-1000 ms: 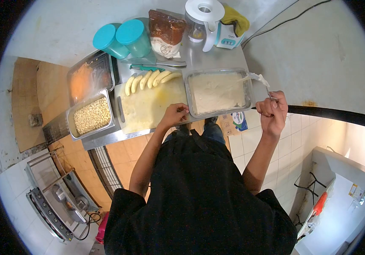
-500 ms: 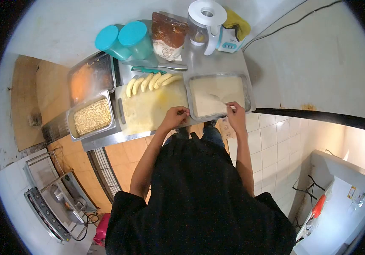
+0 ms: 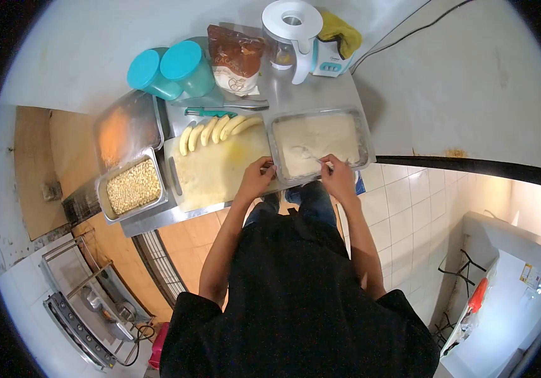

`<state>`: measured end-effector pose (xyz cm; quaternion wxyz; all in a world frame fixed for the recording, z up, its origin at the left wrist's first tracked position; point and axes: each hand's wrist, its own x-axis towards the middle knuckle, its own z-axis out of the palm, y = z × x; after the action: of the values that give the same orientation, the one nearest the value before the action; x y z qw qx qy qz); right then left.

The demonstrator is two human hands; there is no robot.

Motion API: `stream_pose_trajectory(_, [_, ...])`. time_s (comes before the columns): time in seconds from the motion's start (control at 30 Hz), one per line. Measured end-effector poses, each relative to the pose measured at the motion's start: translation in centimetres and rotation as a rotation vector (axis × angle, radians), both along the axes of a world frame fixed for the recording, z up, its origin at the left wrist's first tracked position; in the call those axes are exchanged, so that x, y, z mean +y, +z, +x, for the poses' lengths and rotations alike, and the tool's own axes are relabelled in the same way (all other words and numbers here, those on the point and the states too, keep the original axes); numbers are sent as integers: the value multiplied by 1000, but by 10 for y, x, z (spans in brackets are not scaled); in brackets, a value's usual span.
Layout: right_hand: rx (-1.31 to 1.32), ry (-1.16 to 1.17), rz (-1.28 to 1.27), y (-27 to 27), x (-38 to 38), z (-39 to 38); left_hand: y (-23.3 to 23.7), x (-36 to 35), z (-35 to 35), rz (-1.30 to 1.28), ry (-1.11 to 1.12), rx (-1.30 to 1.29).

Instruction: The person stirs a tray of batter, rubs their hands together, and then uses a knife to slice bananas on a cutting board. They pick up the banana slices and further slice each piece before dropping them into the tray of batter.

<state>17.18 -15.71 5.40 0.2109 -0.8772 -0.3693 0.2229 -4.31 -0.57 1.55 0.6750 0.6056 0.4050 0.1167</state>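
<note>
A clear rectangular tray (image 3: 367, 140) holds a pale, creamy layer (image 3: 333, 133) that looks like batter or flour. My right hand (image 3: 338, 177) is closed round the handle of a metal spoon (image 3: 312, 157), whose head dips into this layer near the tray's front left. At the tray's near left corner is my left hand (image 3: 258, 177), its fingers curled against the rim. Left of the tray lies a cutting board (image 3: 207, 176), with several peeled bananas (image 3: 224, 128) in a row along its far side.
A metal pan of corn kernels (image 3: 135, 188) and a lidded container with orange contents (image 3: 116, 135) stand left. Behind are a knife (image 3: 248, 105), a green-handled tool (image 3: 204, 112), teal-lidded canisters (image 3: 185, 60), a brown bag (image 3: 235, 57) and a blender (image 3: 292, 31).
My right hand has moved left and slightly down along the tray's front, carrying the spoon through the pale layer. My left hand stays by the tray's corner. The camera view has shifted slightly.
</note>
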Motion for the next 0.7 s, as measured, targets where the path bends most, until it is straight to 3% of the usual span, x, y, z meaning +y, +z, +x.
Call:
stream_pose_trajectory(0.07, [-203, -9, -103, -1, -10, 30, -5, 0, 4, 3, 16, 21])
stream_pose_trajectory(0.17, [-235, -17, 13, 19, -27, 85, -18, -3, 6, 55, 12, 64])
stream_pose_trajectory(0.23, [-87, -94, 57, 44, -31, 105, -18, -2, 9, 121, -3, 88])
stream_pose_trajectory(0.33, [-256, -1, 48, 31, -31, 102, -20, -5, 9, 24, 58, 94])
stream_pose_trajectory(0.4, [-249, 8, 127, 6, -19, 72, -28, -6, 7, 156, 75, 98])
stream_pose_trajectory(0.47, [-228, 8, 211, -2, -1, 45, -15, -11, 8, 126, 104, 137])
stream_pose_trajectory(0.53, [191, 40, 84, 3, 10, 32, -4, -11, 9, 101, 118, 176])
stream_pose_trajectory(0.57, [204, 32, 91, -7, 10, 32, 0, -11, 11, 51, 137, 187])
stream_pose_trajectory(0.63, [327, 85, 338, -20, 11, 36, -3, -11, 13, 1, 158, 202])
stream_pose_trajectory(0.7, [395, 79, 321, -1, 2, 47, -8, -11, 9, 9, 137, 215])
